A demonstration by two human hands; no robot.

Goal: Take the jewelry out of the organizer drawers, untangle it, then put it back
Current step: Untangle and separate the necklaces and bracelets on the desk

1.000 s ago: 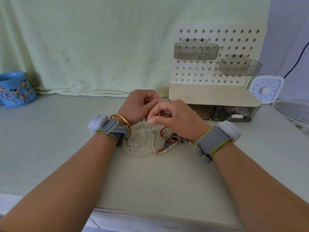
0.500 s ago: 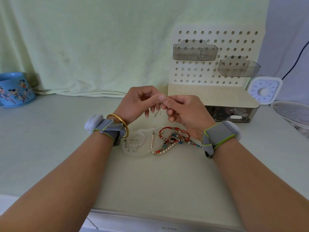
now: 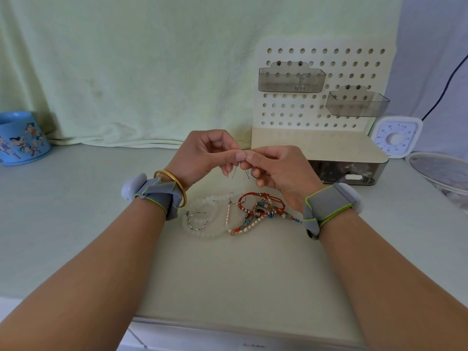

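My left hand [image 3: 202,154] and my right hand [image 3: 279,168] meet fingertip to fingertip above the table, both pinching thin silver wire earrings [image 3: 240,171] whose hooks hang down between them. Below the hands lies a tangled pile of jewelry: a white bead bracelet [image 3: 202,231], a twisted silver ring [image 3: 197,220], a pearl strand [image 3: 247,228] and a red cord bracelet with coloured beads [image 3: 263,210]. The organizer [image 3: 316,145] stands behind my right hand, its smoky drawer [image 3: 354,173] at the base shut, with dark items inside.
A blue cartoon mug [image 3: 21,138] stands at the far left. A white timer [image 3: 395,139] sits right of the organizer, with a round fan guard [image 3: 440,171] beside it. Two smoky bins [image 3: 291,78] hang on the pegboard. A pale green cloth [image 3: 126,72] drapes behind.
Both hands have risen from the jewelry pile, lifting the wire earrings clear of it. The fingertips have drawn closer together around the earrings. The pile itself stays put.
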